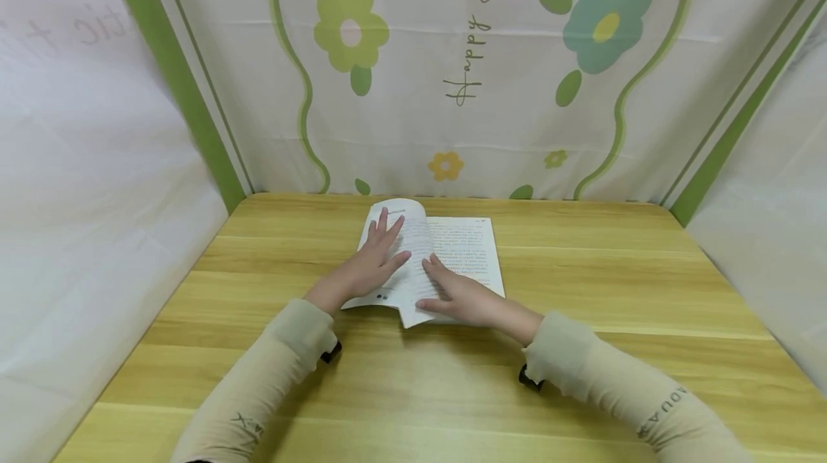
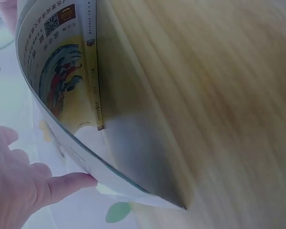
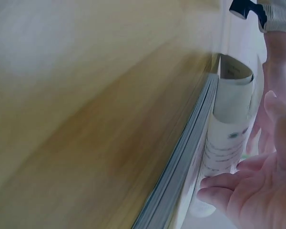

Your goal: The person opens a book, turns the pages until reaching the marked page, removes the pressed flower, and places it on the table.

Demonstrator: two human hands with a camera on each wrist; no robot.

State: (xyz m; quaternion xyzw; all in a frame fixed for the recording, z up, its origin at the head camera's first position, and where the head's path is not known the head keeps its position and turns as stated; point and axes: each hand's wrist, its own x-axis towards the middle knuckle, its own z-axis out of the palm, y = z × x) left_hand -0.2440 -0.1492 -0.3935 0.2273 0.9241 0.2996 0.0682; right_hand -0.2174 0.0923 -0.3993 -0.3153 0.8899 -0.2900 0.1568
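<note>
An open paperback book (image 1: 452, 251) lies on the wooden table (image 1: 581, 291), printed pages up. My left hand (image 1: 375, 262) lies flat with straight fingers on the curled-over left pages. My right hand (image 1: 452, 294) rests with fingers extended on the near part of the right page, close beside the left hand. In the left wrist view the book's bent cover (image 2: 62, 90) with coloured art arches up, and my left thumb (image 2: 66, 183) touches its edge. From the right wrist, the stacked page edges (image 3: 181, 162) show, with my right hand's fingers (image 3: 224, 188) against the page.
Floral cloth panels (image 1: 465, 68) wall in the table at the back and on both sides. Bare wood stretches to the right of the book and along the near edge. Beige sleeves (image 1: 601, 370) cover both forearms.
</note>
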